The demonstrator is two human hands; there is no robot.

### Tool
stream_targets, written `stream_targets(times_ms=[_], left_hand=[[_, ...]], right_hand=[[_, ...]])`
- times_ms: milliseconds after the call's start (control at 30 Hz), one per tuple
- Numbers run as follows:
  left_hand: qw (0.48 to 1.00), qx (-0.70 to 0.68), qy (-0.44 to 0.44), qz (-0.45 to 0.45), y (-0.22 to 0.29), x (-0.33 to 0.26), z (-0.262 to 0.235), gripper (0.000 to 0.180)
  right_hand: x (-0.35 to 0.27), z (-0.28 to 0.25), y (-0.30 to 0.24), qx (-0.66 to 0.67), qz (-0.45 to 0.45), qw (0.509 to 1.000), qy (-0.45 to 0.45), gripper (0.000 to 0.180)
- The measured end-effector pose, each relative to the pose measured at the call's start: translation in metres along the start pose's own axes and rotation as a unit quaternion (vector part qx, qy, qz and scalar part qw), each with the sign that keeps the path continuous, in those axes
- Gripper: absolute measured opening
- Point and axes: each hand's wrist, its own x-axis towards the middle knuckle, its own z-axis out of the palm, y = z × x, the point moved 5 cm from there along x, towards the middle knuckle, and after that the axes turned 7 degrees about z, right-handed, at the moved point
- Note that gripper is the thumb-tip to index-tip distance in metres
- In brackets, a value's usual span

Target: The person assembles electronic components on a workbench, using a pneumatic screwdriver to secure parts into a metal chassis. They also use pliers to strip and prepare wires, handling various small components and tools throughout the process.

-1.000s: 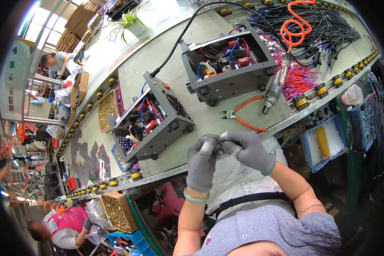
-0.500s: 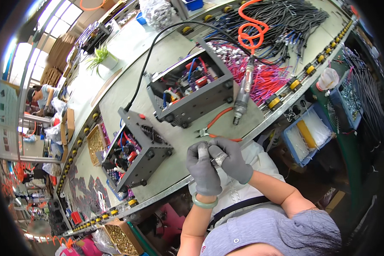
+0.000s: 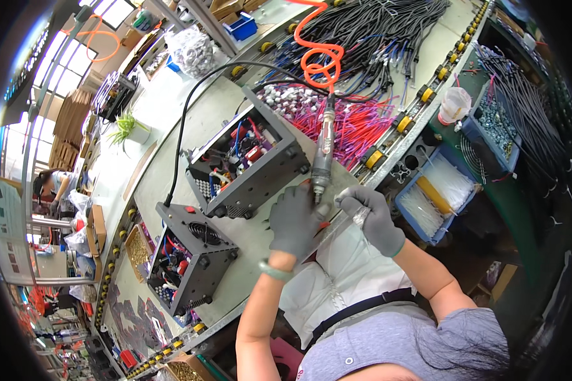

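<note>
My left hand (image 3: 297, 222), in a grey glove, lies on the bench with its fingers curled over red-handled pliers (image 3: 325, 225), just below the tip of a hanging air screwdriver (image 3: 323, 149). My right hand (image 3: 374, 217), also gloved, pinches a small clear plastic piece (image 3: 360, 216) beside it. An open grey metal box (image 3: 248, 168) full of coloured wires sits just left of my left hand. A second open box (image 3: 194, 257) stands nearer the bench's front edge.
An orange coiled hose (image 3: 314, 60) feeds the screwdriver. Red and pink wires (image 3: 356, 124) and black cable bundles (image 3: 375, 38) lie behind. Blue bins (image 3: 435, 193) of parts sit at the right. A conveyor rail with yellow rollers (image 3: 375, 157) runs along the bench. Another person (image 3: 51, 187) works far left.
My hands have come apart: the left went down onto the pliers while the right kept the clear piece. The view has shifted, so the boxes now sit lower and closer.
</note>
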Motion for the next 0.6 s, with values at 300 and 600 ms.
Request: stream_targets(times_ms=[300,600], left_hand=[[0.985,0.078,0.146,0.057,0.013,-0.020,-0.052,0.017],[0.991,-0.086,0.096,-0.029,0.016,-0.039,-0.060,0.035]], right_hand=[[-0.007,-0.018,-0.023,-0.090,-0.121,0.988,0.042,0.013],[-0.006,-0.047,0.014,-0.013,0.083,0.994,0.071,0.017]])
